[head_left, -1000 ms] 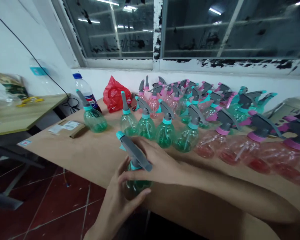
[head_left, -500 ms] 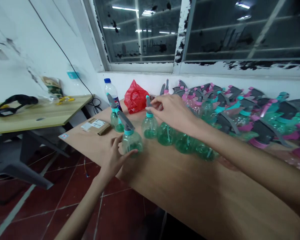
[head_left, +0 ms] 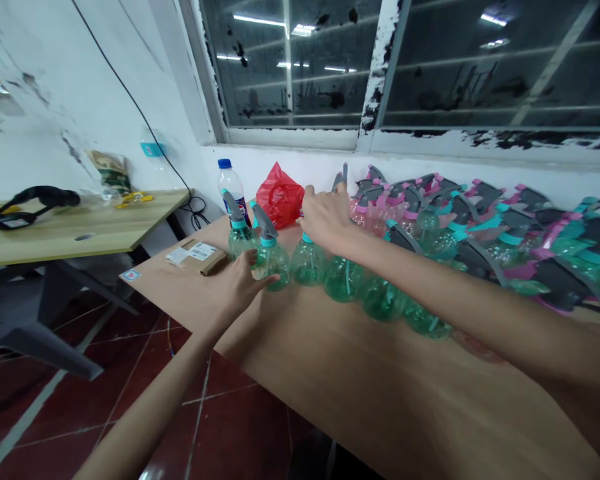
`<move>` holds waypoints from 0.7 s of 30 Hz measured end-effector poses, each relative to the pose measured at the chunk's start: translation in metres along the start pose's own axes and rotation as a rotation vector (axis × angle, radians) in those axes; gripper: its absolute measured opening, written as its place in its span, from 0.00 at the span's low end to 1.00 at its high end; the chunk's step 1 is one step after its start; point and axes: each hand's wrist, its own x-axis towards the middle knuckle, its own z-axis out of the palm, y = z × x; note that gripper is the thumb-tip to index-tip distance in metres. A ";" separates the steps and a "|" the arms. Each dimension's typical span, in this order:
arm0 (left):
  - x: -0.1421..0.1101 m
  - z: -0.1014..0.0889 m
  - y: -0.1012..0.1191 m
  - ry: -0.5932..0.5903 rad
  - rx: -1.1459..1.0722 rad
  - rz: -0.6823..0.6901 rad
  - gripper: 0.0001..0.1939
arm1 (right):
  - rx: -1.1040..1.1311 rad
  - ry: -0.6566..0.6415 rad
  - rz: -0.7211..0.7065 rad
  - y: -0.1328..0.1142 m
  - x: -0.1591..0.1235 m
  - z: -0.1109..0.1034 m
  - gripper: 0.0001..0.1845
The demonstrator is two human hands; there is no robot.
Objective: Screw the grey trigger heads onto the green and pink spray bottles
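My left hand point(head_left: 240, 285) cups the base of a green spray bottle point(head_left: 270, 257) with a grey trigger, standing on the brown table point(head_left: 360, 387). Its fingers curl around the bottle's front. My right hand point(head_left: 325, 217) reaches over the row of green spray bottles point(head_left: 343, 277) and closes on the trigger head of the neighbouring green bottle point(head_left: 307, 261). Another green bottle point(head_left: 240, 237) stands just left of the one I hold. Behind the row lie several pink and teal spray bottles point(head_left: 430, 213) in a crowd.
A red plastic bag point(head_left: 280, 197) and a water bottle with a blue cap point(head_left: 229, 183) stand at the table's back left. A small cardboard box point(head_left: 200, 257) lies near the left corner. A second wooden table point(head_left: 75, 227) stands to the left, with a grey chair point(head_left: 25, 327) below it.
My left hand slid the green bottle back into line with the row. My right hand dropped onto the neighbouring bottle's head. The view shifted slightly.
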 end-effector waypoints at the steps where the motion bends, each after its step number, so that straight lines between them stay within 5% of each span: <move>1: 0.002 -0.001 0.001 -0.001 0.016 0.000 0.16 | -0.003 -0.009 -0.001 0.000 0.001 0.000 0.14; 15: 0.025 0.002 0.005 -0.022 0.191 -0.001 0.18 | 0.048 0.125 0.051 0.011 0.019 -0.023 0.19; 21: 0.023 0.007 0.008 0.013 0.189 -0.037 0.37 | 0.088 0.159 0.010 0.011 0.012 -0.035 0.18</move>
